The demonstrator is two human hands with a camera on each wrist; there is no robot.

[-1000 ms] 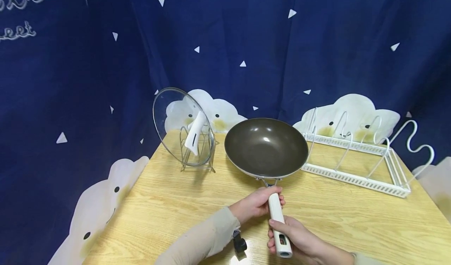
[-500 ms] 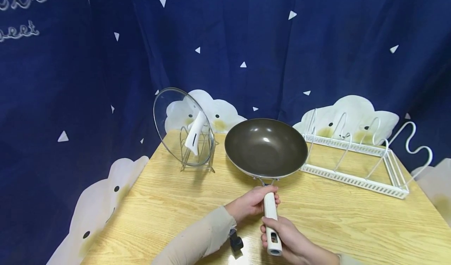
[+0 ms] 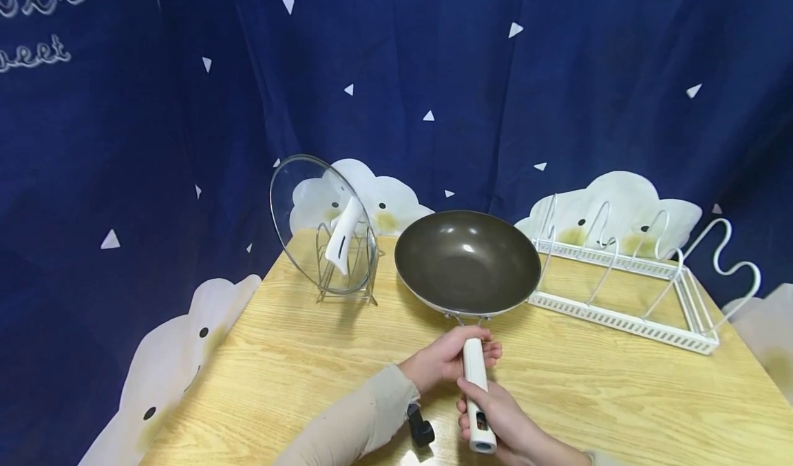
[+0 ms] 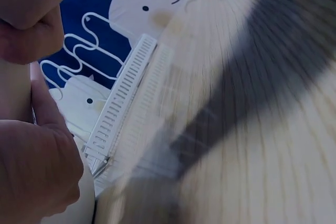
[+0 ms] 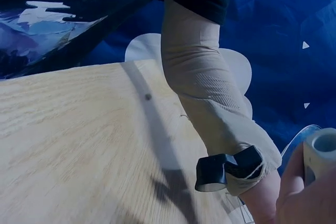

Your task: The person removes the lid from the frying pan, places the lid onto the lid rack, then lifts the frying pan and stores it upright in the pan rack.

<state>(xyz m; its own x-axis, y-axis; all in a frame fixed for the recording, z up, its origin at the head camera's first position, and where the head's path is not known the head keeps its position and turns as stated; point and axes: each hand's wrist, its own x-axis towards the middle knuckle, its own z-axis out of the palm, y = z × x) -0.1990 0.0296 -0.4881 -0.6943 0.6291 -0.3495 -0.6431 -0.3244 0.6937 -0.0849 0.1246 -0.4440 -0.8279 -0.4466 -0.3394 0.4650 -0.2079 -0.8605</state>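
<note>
A dark-lined wok [image 3: 467,263] faces upward over the middle of the table, its white handle [image 3: 474,363] pointing toward me. My left hand [image 3: 442,359] holds the handle near the pan end, thumb across the top and fingers loosely extended past the far side. Lower down, the handle's end lies in the grip of my right hand [image 3: 504,418], thumb on top. In the left wrist view both hands crowd the left edge, the left hand [image 4: 37,166] below the right hand [image 4: 37,14]. The right wrist view catches the hollow handle end [image 5: 321,142] beside the right hand [image 5: 310,198].
On the left a glass lid [image 3: 297,246] with a white grip leans in a small wire stand [image 3: 347,297]. A white rack [image 3: 619,325] with wavy dividers stands right of the wok. The wooden table [image 3: 297,356] backs onto a blue curtain [image 3: 396,53].
The handle and both hands have shifted slightly left, while the pan stays about where it was. The left hand's fingers have loosened and stretched out beyond the handle.
</note>
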